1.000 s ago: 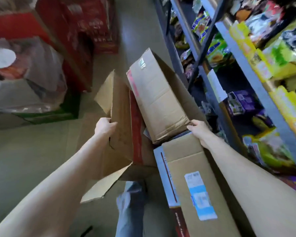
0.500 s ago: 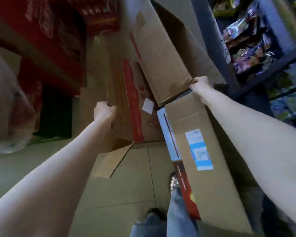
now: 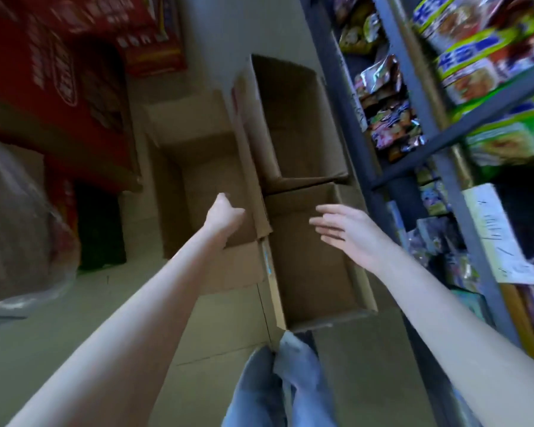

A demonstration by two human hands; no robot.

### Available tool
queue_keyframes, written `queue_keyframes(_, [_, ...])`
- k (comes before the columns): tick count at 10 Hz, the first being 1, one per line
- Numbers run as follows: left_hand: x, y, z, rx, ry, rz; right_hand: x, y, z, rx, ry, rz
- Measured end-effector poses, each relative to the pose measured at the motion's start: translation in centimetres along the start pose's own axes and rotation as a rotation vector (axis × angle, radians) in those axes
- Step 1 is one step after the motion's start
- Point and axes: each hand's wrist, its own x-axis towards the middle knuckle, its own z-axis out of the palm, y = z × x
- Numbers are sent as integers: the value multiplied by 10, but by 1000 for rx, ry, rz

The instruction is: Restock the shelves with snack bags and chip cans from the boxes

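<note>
Grey floor (image 3: 74, 303) is seen beside shelves (image 3: 444, 140) packed with snack bags (image 3: 386, 118); labels blurred, unreadable. Three open boxes (image 3: 315, 263) are set touching, nothing seen inside. Left hand (image 3: 225, 217) is curled over a box flap (image 3: 259, 208). Right hand (image 3: 349, 232) is held spread above the near box, gripping nothing.

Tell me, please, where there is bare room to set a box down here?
Bare floor lies left of the open cardboard boxes, between them and the red cartons. It is crowded beside the shelves, where the boxes sit close against the rack.
</note>
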Motion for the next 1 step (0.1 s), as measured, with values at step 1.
queue_keyframes(1, [-77, 48, -38, -29, -14, 314, -125, -40, -15, 69, 33, -133])
